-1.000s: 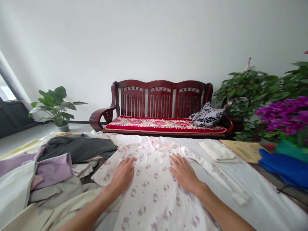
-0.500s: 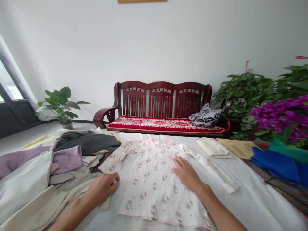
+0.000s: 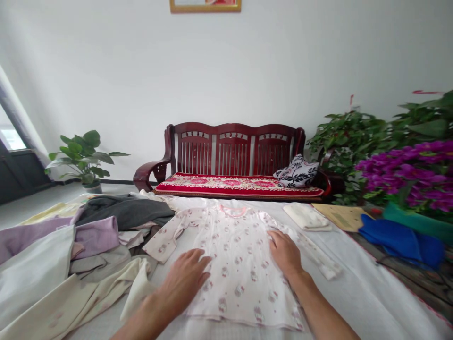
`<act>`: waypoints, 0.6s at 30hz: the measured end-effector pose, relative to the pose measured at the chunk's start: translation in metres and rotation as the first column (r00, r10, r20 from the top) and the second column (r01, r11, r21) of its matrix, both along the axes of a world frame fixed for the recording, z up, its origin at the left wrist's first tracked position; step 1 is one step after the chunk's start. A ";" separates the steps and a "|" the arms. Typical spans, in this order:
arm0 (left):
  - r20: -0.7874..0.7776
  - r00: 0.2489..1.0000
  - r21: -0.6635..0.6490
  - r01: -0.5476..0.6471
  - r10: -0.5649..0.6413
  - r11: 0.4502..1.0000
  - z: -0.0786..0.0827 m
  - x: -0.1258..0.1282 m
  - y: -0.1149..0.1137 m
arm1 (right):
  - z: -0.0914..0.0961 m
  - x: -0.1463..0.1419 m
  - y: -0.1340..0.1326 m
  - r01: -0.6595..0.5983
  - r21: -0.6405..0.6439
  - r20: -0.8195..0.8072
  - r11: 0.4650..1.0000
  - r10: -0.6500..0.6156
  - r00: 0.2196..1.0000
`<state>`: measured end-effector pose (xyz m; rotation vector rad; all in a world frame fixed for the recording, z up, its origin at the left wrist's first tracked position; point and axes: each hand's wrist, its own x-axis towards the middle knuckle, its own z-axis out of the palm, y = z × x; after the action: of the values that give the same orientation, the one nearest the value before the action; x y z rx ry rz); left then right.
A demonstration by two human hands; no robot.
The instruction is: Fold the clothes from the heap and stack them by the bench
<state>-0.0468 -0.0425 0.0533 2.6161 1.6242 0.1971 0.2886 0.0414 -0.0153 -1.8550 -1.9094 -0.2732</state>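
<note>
A white long-sleeved shirt [image 3: 235, 264] with small printed figures and a pink neckline lies spread flat, its collar away from me. My left hand [image 3: 189, 276] rests over the shirt's left side below the sleeve, fingers stretched out and holding nothing. On the shirt's right side, near where the sleeve [image 3: 320, 257] joins, my right hand [image 3: 286, 252] lies with its fingers apart and slightly bent. No fabric shows gathered in either hand. The left sleeve is bent outward, and the right one slants down toward me.
A white cloth [image 3: 364, 293] covers the table. Heaped clothes [image 3: 95, 231] lie on the left. At the right are a folded white garment [image 3: 307, 217], a tan sheet [image 3: 339, 216], blue cloth [image 3: 399, 241] and purple flowers [image 3: 406, 174]. Behind stands a wooden bench [image 3: 233, 146].
My left hand has moved right from beside the shirt onto its left side, and its curled fingers have opened. My right hand has shifted outward to the shirt's right edge.
</note>
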 end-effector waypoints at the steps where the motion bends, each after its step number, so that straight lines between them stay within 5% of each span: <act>1: 0.049 0.997 -0.001 0.063 -0.063 0.998 -0.004 0.014 0.001 | 0.003 0.006 -0.002 0.052 0.005 0.049 0.999 -0.052 0.997; 5: 0.135 0.970 -0.024 0.210 -0.205 0.978 -0.028 0.049 0.004 | 0.011 0.033 -0.008 0.243 0.011 0.203 0.970 -0.240 0.949; 9: 0.156 0.941 -0.119 0.319 -0.300 0.940 -0.048 0.054 0.000 | 0.013 0.056 -0.010 0.333 -0.073 0.275 0.940 -0.302 0.913; 14: 0.143 0.943 -0.187 0.324 -0.301 0.927 -0.046 0.052 -0.003 | 0.019 0.073 -0.004 0.354 -0.191 0.214 0.915 -0.313 0.925; 18: 0.124 0.951 -0.220 0.305 -0.283 0.927 -0.041 0.055 -0.003 | 0.036 0.083 0.005 0.403 -0.323 -0.003 0.856 -0.427 0.904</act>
<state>0.0085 -0.0457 0.0121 2.5799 1.1281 0.0969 0.3712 0.0465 0.0207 -2.4543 -1.5503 -0.0287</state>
